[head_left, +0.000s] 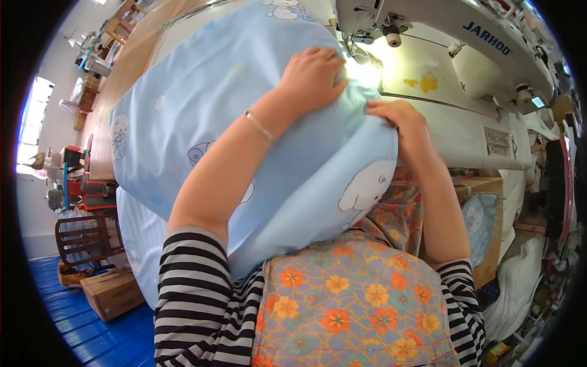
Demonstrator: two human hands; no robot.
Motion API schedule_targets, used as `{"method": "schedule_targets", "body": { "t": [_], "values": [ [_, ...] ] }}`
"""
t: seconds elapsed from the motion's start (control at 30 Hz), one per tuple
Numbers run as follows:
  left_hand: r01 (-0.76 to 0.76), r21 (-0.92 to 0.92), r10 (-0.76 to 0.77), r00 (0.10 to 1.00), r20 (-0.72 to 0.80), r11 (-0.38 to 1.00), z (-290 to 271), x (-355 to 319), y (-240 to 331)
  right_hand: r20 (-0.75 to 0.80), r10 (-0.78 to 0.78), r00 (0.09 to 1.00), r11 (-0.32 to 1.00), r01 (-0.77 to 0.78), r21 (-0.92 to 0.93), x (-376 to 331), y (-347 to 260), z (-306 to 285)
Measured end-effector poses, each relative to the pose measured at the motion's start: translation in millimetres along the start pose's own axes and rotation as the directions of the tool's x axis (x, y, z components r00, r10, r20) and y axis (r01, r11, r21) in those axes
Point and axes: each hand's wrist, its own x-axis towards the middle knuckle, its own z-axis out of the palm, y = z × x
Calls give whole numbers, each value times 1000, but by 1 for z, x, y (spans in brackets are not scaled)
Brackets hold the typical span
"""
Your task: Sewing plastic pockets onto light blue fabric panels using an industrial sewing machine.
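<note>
On bench (137, 52), our blue cartoon-print fabric (214, 104) extends leftward; L hand (313, 79), nearer sewing m/c (449, 21), rests half-open atop; R hand (405, 121) pinches edge.

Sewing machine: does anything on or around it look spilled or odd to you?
One thing: an irregular yellow patch on the pale sewing machine bed, right of the bright light. It stands out against the plain surface; stain or sticker, I can't tell.
</note>
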Motion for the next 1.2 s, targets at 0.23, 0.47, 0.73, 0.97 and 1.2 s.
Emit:
{"method": "schedule_targets", "body": {
  "t": [0.23, 0.47, 0.73, 0.97, 1.2],
  "values": [
    [-49, -23, 49, 999, -1, 999, 5, 23, -40, -18, 92, 996, 994, -91, 56, 7, 40, -26],
    [639, 254, -602, 769, -215, 726, -86, -165, -136, -189, 170, 967, 949, -212, -234, -129, 42, -102],
    [776, -450, -806, 123, -579, 441, -77, -323, -136, -311, 346, 885, 902, -405, -148, -173, 11, -78],
    [720, -494, -852, 268, -449, 487, -109, -301, -111, -331, 309, 891, 903, -384, -192, -163, 8, -90],
    [895, 58, -847, 437, -303, 442, -135, -240, -219, -290, 283, 914, 925, -340, -167, -134, 6, -74]
  ]
}}
